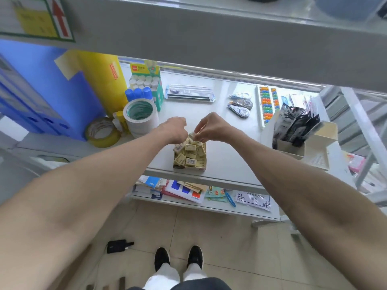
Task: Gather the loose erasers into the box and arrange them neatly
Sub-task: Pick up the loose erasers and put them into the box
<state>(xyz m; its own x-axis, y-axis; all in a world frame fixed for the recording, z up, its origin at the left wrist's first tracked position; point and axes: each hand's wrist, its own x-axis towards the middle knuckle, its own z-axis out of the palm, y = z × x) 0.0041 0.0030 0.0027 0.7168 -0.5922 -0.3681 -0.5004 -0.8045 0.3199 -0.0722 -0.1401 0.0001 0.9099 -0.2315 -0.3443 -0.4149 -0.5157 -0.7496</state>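
A small open cardboard box (pixel 204 165) stands near the front edge of the white shelf, filled with several cream wrapped erasers (pixel 189 152) lying jumbled at mixed angles. My right hand (pixel 209 126) hovers over the box's far end and pinches one eraser (pixel 192 135) between fingertips and thumb. My left hand (pixel 174 129) is just left of it above the same end, fingers curled downward; I cannot see whether it holds anything.
Rolls of tape (pixel 140 117) and a yellow tape roll (pixel 102 132) stand left of the box, with a glue stick box (pixel 146 82) behind. Correction tapes (pixel 240 108), an abacus (pixel 267 105) and a white organiser (pixel 301 139) lie to the right. An upper shelf (pixel 209 38) overhangs.
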